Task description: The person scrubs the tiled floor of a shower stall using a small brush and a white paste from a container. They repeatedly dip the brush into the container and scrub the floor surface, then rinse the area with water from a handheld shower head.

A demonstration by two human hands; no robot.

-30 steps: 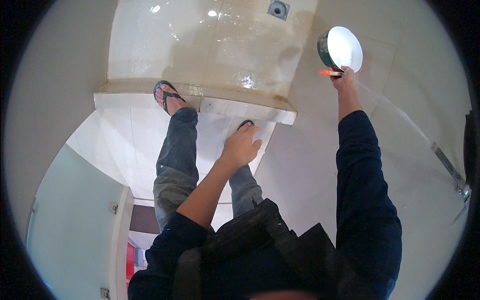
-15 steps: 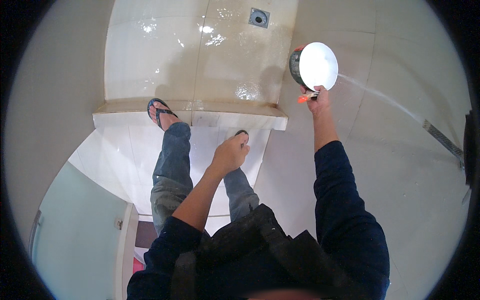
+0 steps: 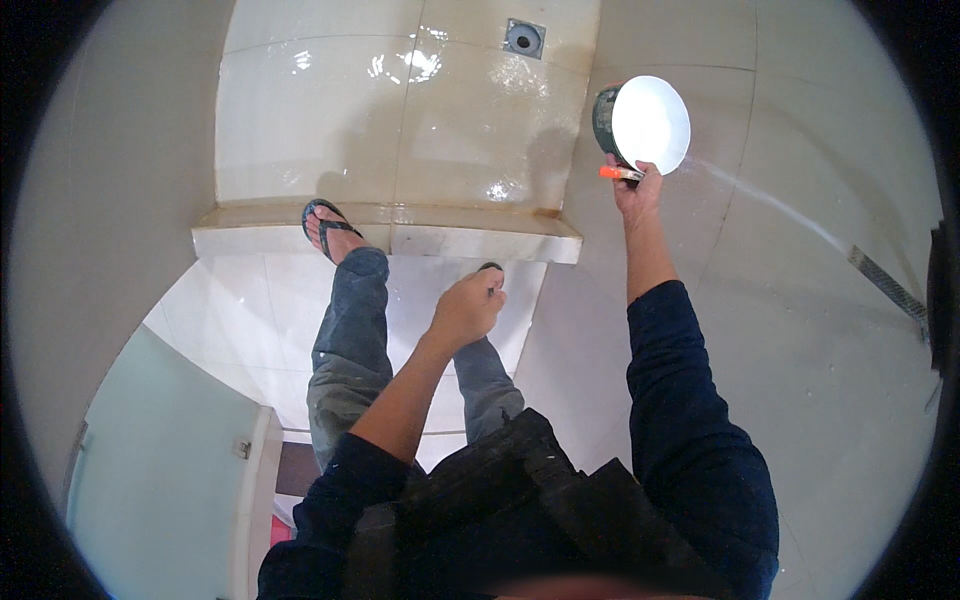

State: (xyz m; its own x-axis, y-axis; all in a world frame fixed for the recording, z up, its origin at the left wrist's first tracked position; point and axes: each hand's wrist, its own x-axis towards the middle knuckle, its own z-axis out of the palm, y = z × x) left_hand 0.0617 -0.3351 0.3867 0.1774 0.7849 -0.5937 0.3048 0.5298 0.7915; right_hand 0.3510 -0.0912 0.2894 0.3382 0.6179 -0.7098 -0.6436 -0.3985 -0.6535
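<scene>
My right hand (image 3: 636, 192) grips a round tub (image 3: 605, 120) at its near edge, dark outside and white inside. The tub is tilted, with its white inside (image 3: 652, 125) in view. A small object with an orange end (image 3: 608, 172) sticks out to the left from between the same fingers; its kind does not show. A thin stream of water (image 3: 770, 200) runs between the tub and a perforated metal strip (image 3: 885, 280) at the right. My left hand (image 3: 468, 308) is closed, held over my right foot; whatever may be inside it is hidden.
A low white-edged curb (image 3: 480, 243) bounds the wet tiled floor (image 3: 300, 120), where a square drain (image 3: 524, 39) lies at the far side. My left foot (image 3: 328, 228), in a flip-flop, rests on the curb. A frosted door (image 3: 160, 440) stands at the lower left.
The tub has shifted slightly right and away from me, with my right hand still on it. My left hand stays closed and nearly in place; the whole view has shifted slightly.
</scene>
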